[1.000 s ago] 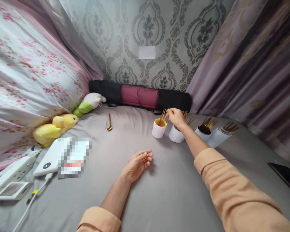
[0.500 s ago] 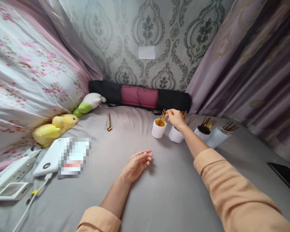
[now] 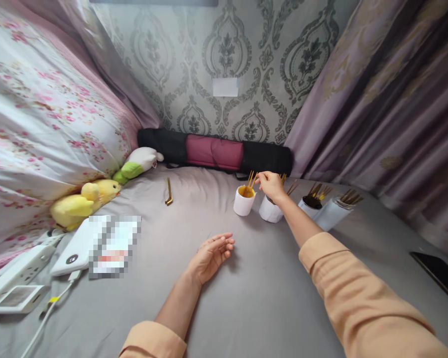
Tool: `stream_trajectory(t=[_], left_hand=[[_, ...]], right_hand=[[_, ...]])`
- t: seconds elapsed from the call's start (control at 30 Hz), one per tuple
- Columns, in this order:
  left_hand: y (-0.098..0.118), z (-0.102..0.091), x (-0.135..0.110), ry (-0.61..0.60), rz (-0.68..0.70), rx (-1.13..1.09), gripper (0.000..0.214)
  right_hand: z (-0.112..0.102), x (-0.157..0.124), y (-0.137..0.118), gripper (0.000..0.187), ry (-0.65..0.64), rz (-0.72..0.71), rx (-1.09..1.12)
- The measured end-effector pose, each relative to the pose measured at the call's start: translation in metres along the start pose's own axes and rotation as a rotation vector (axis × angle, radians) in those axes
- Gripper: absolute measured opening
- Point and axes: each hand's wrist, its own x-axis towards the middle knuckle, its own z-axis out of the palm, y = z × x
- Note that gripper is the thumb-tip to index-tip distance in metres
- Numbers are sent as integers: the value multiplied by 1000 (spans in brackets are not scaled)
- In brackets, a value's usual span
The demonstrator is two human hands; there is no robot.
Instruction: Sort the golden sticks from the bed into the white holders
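My right hand reaches far forward and pinches a thin golden stick standing in a white cup with a yellow inside. Right beside it stands a second white cup, partly hidden under my wrist. Two more cups with dark and golden sticks lean further right. My left hand rests on the grey sheet, fingers loosely apart, holding nothing. A bent golden piece lies alone on the sheet to the left.
A black and maroon roll bag lies along the patterned wall. Yellow and green-white plush toys sit by the floral pillow at left. A power bank, power strip and cable lie near left; a dark phone at right.
Hardly anything: my right hand stays pinched on the stick at the yellow cup, my left hand stays resting, and the view has tilted slightly.
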Motion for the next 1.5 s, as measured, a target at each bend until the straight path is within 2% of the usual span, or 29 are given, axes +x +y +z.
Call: stream_trajectory(t=[0.47,0.8,0.97,1.17,1.33,1.5], left_hand=[[-1,2,-4,23,13,2,25],[-4,-1,-4,8,49,12,21],[-7,-6,-2,-23,60,2,22],[-8,-5,-4,-26,80,-9,19],[-8,-3,-7,-23,93,-25,14],[-8,-2,-10,-19,93,-29,14]], right_hand=[[-27,-27,-17,29,132,-33,-77],[-34,-74,-26,32,152,-35,-36],[-21,-107,-22,36,109,6,11],[12,-157,-4,35,18,141,112],[33,-191,11,37,33,191,125],[41,-203,22,37,74,191,106]])
